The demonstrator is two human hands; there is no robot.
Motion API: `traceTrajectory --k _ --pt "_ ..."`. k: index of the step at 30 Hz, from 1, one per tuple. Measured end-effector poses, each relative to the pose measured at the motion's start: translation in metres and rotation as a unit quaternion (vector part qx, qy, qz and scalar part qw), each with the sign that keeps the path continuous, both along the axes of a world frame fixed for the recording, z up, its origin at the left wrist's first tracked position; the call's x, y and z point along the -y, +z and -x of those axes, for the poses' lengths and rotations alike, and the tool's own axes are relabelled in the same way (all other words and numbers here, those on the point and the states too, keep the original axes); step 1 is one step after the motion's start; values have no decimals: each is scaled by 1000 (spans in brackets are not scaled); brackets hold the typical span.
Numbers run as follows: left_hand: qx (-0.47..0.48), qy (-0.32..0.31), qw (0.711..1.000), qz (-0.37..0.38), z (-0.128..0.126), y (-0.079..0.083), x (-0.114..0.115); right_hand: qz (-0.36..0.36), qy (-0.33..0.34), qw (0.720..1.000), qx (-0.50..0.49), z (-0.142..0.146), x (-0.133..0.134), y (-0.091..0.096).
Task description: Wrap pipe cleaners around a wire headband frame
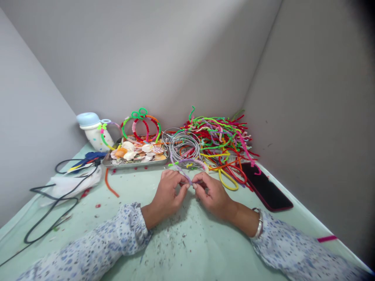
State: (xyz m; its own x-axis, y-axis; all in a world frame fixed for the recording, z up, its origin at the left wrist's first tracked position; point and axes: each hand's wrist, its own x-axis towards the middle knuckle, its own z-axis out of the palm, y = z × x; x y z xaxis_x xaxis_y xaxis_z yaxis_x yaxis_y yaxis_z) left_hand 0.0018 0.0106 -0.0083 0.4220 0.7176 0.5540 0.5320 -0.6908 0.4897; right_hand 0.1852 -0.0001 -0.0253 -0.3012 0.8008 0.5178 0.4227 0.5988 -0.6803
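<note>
My left hand (170, 193) and my right hand (211, 192) meet at the middle of the table, fingers pinched together on a headband wrapped in lilac pipe cleaner (190, 163). The band arches away from the fingertips toward the back. Just beyond it lie several bare metal headbands (183, 146). A silver bracelet (259, 223) sits on my right wrist. Both arms wear blue-flecked sleeves.
A heap of coloured pipe cleaners (218, 136) lies at the back right, a dark phone (266, 189) beside it. A metal tray of shells (137, 153), finished wrapped headbands (142, 123), a white and blue bottle (93, 130), a blue glue gun (88, 159) and black cable (49, 203) fill the left.
</note>
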Motion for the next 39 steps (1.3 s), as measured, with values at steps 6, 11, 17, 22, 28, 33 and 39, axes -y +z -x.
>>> traceTrajectory --k 6,11,17,22,28,33,39 --pt "10 -5 1000 2 1 1 1 13 16 1000 -20 0 -1 0" --pt "13 -12 1000 -3 1 2 1 6 12 1000 -26 1 -1 0" --pt "9 -18 1000 -2 2 1 2 5 4 1000 -24 1 -1 -1" --pt "12 -18 1000 6 1 1 2 0 -2 1000 -16 1 -1 -1" --pt "12 -13 1000 7 0 3 3 2 4 1000 -8 0 1 0" --pt "10 -9 1000 6 0 3 2 -4 -3 1000 0 1 1 0" --pt "7 -5 1000 5 -1 3 3 -26 -12 1000 5 2 0 2"
